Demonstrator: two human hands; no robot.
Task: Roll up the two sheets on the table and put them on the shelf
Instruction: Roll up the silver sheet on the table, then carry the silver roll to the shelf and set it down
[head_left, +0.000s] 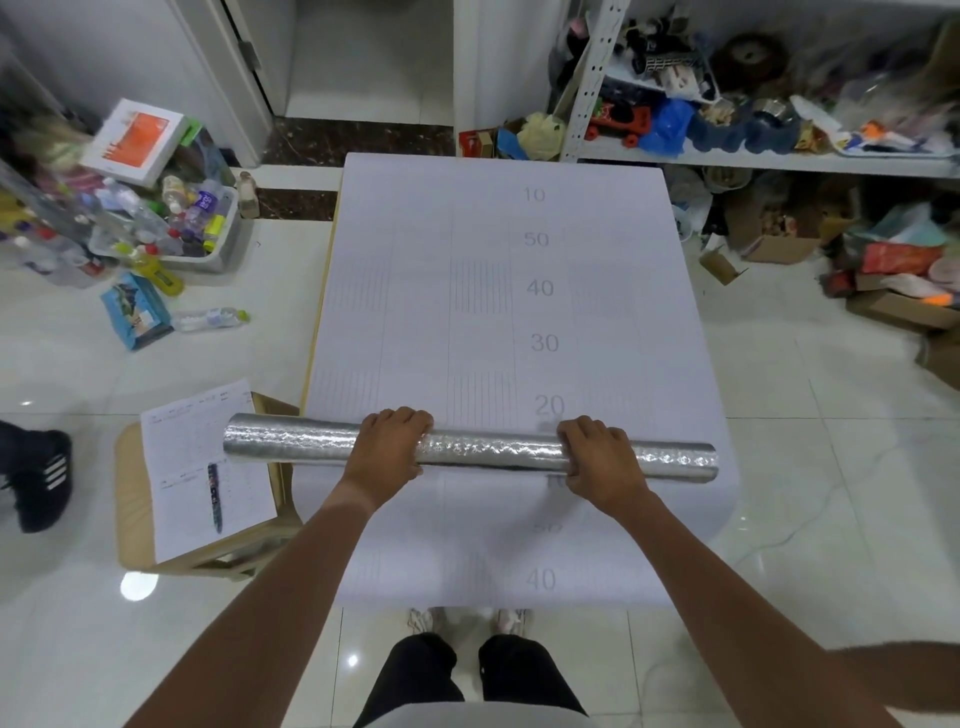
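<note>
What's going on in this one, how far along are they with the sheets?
A person stands at the table, both hands curled over a silver foil roll that lies crosswise near its front edge. The left hand holds it left of centre, the right hand right of centre. Under it a white sheet printed with numbers lies flat, not yet rolled. The shelf at the back right is crowded with clutter. A stool at the left carries a paper form and a pen.
</note>
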